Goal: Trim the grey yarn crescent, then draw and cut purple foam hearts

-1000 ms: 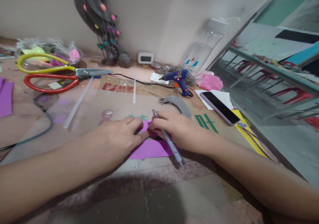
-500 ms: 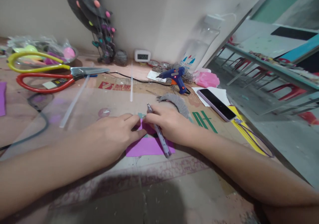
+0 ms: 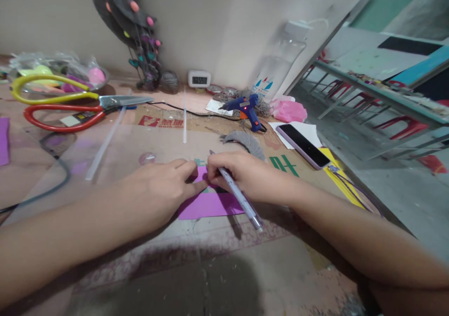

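A purple sheet [image 3: 206, 207] lies flat on the cardboard work surface, partly covered by both hands. My left hand [image 3: 168, 185] rests at its left side, thumb and forefinger pressing it down. In my right hand [image 3: 242, 173] is a pen [image 3: 242, 196] with a pale patterned barrel, gripped between closed fingers and slanting back toward me. The pen's writing end is mostly hidden by the fingers, close to the left thumb. A dark patch shows within the sheet under the right hand; I cannot make it out. Just beyond the right hand lies a grey yarn-wrapped crescent [image 3: 250, 143].
Large scissors [image 3: 101, 105] with yellow and red handles lie left. A blue glue gun [image 3: 245, 109], a phone [image 3: 303, 145] and a water bottle [image 3: 280, 63] are at right. Glue sticks [image 3: 105, 145], a digital clock [image 3: 199, 79] and a bowl of wrapped items [image 3: 59, 75] stand around.
My right hand has rolled and its fingers have curled in more. The pen's rear end has swung right and up off the sheet. My left hand has stayed nearly still.
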Tool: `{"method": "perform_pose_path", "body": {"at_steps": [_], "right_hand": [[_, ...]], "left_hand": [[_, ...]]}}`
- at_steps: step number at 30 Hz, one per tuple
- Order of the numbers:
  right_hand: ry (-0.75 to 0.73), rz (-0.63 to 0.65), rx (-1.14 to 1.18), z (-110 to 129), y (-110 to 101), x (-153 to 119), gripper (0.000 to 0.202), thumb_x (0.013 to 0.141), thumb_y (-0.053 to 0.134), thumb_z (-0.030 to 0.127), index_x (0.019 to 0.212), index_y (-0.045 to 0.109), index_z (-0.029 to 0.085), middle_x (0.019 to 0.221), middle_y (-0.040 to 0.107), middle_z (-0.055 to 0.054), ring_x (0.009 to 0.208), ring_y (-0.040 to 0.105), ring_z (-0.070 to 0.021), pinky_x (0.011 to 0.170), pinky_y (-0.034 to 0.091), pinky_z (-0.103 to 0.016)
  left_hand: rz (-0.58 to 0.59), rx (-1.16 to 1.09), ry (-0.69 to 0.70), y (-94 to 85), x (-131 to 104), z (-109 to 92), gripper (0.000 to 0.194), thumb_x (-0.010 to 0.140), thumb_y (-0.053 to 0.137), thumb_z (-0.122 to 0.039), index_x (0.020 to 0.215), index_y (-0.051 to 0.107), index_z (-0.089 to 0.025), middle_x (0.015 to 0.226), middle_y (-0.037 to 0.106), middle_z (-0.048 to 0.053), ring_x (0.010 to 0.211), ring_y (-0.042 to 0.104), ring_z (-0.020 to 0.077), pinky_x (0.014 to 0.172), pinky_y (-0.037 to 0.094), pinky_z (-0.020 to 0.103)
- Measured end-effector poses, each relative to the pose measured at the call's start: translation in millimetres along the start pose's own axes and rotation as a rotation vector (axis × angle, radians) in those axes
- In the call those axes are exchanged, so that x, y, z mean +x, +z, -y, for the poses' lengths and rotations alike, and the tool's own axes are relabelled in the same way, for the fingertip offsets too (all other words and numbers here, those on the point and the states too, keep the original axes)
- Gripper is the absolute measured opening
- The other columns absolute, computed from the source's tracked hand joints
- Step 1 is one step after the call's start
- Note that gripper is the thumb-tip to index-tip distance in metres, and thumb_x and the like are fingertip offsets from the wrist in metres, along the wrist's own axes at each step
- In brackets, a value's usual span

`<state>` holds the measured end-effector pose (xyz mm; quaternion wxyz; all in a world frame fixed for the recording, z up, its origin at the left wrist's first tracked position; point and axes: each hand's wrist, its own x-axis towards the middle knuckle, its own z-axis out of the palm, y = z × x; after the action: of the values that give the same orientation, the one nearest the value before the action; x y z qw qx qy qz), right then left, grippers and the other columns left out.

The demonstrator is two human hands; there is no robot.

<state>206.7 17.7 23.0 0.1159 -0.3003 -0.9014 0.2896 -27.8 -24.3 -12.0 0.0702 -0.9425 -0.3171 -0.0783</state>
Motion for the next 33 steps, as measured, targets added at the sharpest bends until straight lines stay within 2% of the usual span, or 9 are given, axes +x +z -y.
{"method": "perform_pose_path", "body": {"at_steps": [2,7,13,18,23,29,33], "right_hand": [[0.043,-0.003,0.027,1,0,0,0.015,0.087,0.061,0.006,0.081,0.057,0.019,0.076,0.062,0.003,0.07,0.054,-0.0128,0.068,0.036,-0.023],[0.052,-0.129,-0.069,2,6,5,0.018,0.084,0.06,0.002,0.079,0.053,0.019,0.075,0.058,0.002,0.069,0.051,-0.0134,0.067,0.034,-0.025],[0.097,-0.055,-0.031,6,5,3,0.02,0.085,0.058,0.001,0.079,0.052,0.019,0.075,0.057,0.003,0.071,0.052,-0.0136,0.067,0.034,-0.024],[0.069,-0.114,-0.203,3,10,7,0.019,0.085,0.058,0.004,0.08,0.048,0.02,0.08,0.052,0.001,0.073,0.045,-0.015,0.067,0.029,-0.026],[0.072,-0.046,-0.084,7,5,3,0.02,0.087,0.055,0.003,0.08,0.048,0.02,0.076,0.054,0.002,0.071,0.049,-0.014,0.068,0.033,-0.024],[0.049,-0.149,-0.238,-6,9,9,0.016,0.086,0.058,0.006,0.083,0.05,0.02,0.081,0.053,0.0,0.074,0.048,-0.0161,0.069,0.031,-0.028],[-0.002,-0.113,-0.096,-10,7,10,0.016,0.089,0.056,0.007,0.082,0.049,0.02,0.077,0.056,0.002,0.072,0.051,-0.0144,0.07,0.035,-0.025]], "left_hand": [[0.007,-0.003,-0.008,-2.0,1,0,0.048,0.093,0.047,-0.007,0.128,0.069,-0.031,0.094,0.064,0.007,0.071,0.059,0.022,0.062,0.038,0.034],[0.002,-0.002,0.03,-6.7,4,-1,0.043,0.088,0.05,-0.003,0.118,0.074,-0.023,0.093,0.065,0.008,0.076,0.061,0.0228,0.065,0.042,0.034],[0.006,0.01,-0.007,-5.1,3,-4,0.046,0.089,0.051,-0.004,0.122,0.072,-0.028,0.092,0.064,0.007,0.076,0.062,0.0232,0.064,0.043,0.035],[0.008,0.053,-0.012,-4.0,3,-6,0.044,0.087,0.051,-0.004,0.117,0.074,-0.026,0.094,0.064,0.009,0.08,0.062,0.0245,0.061,0.043,0.034],[0.037,0.068,0.002,-5.1,4,-8,0.048,0.084,0.049,-0.001,0.119,0.072,-0.024,0.092,0.063,0.007,0.072,0.06,0.0218,0.057,0.04,0.033],[-0.014,0.079,0.042,-4.7,5,-7,0.046,0.084,0.047,-0.001,0.12,0.071,-0.018,0.093,0.064,0.01,0.077,0.063,0.0248,0.061,0.043,0.035],[0.006,0.075,0.001,-6.0,5,-8,0.048,0.082,0.049,-0.002,0.118,0.073,-0.022,0.095,0.066,0.01,0.077,0.063,0.025,0.061,0.042,0.035]]}}
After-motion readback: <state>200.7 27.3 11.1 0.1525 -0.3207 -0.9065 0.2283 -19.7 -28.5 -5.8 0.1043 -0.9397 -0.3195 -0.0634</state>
